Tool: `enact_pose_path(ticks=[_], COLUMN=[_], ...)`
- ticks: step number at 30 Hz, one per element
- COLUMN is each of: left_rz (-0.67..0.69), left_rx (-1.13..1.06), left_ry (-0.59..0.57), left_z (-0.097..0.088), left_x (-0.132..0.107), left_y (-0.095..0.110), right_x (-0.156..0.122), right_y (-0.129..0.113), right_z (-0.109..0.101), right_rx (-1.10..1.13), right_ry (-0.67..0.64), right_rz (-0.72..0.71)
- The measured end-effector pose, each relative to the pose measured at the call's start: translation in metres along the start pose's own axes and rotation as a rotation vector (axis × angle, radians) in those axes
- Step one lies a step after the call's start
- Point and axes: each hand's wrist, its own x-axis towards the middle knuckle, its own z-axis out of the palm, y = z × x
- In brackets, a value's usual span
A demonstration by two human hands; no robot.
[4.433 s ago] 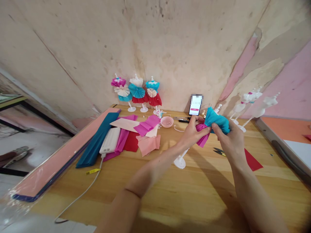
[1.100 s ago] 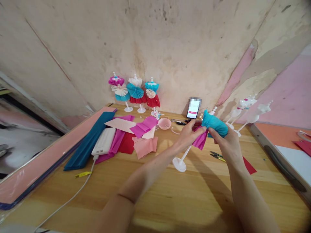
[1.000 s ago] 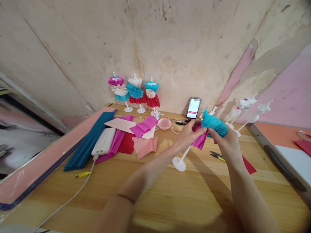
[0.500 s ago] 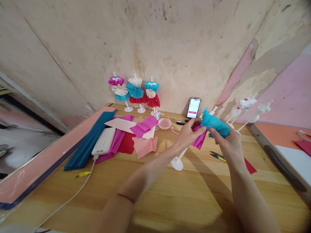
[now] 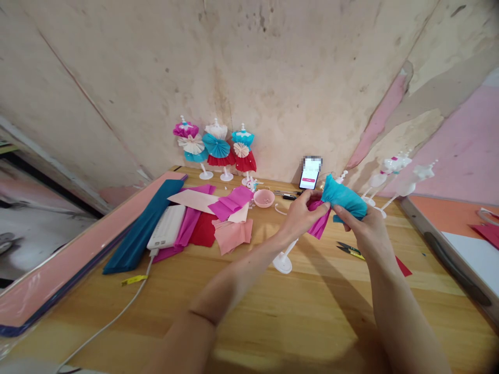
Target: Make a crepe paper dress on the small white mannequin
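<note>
Both hands hold a small white mannequin stand [image 5: 283, 261] tilted above the wooden table [image 5: 249, 306]. My left hand [image 5: 302, 214] pinches the magenta pleated paper [image 5: 318, 224] wrapped low on the figure. My right hand [image 5: 364, 228] grips the turquoise paper [image 5: 343, 196] bunched round its upper part. The stand's round base hangs just over the tabletop. The figure's body is hidden under the paper and my fingers.
Three dressed mannequins [image 5: 217, 148] stand at the wall. Paper sheets [image 5: 230, 218], a white power bank [image 5: 167, 226] with cable, a pink bowl [image 5: 264, 198], a phone [image 5: 310, 174], yellow snips [image 5: 351, 250] and bare white mannequins [image 5: 401, 176] lie around.
The view shifted slightly over the seconds. Both hands keep working the paper on the figure; the stand's base has drifted a little left and the magenta piece is tucked closer under the turquoise.
</note>
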Motion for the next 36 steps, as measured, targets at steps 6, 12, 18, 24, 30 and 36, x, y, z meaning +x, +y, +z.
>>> enact_pose_path(ticks=[6, 12, 18, 24, 30, 36], left_rz=[-0.011, -0.009, -0.012, -0.015, 0.002, -0.007], left_rx=[-0.011, -0.017, 0.023, -0.026, -0.002, 0.031], left_ry=[0.015, 0.005, -0.034, -0.057, -0.052, -0.029], left_z=[0.001, 0.0013, 0.0008, 0.0013, 0.0005, -0.0003], left_x=[0.0003, -0.001, -0.0021, -0.0028, -0.0017, -0.0015], left_y=[-0.0009, -0.0008, 0.0009, 0.0029, 0.0011, 0.0023], right_x=[-0.0006, 0.0002, 0.0005, 0.0007, -0.0002, 0.0003], right_y=[-0.0044, -0.0009, -0.0006, 0.0016, -0.0001, -0.0006], right_z=[0.0022, 0.002, 0.0036, 0.0025, 0.0014, 0.0009], right_rx=[-0.016, -0.079, -0.186, -0.179, -0.141, -0.116], right_ry=[0.004, 0.056, 0.128, 0.115, 0.087, 0.076], right_rz=[-0.021, -0.019, -0.083, -0.095, -0.065, -0.058])
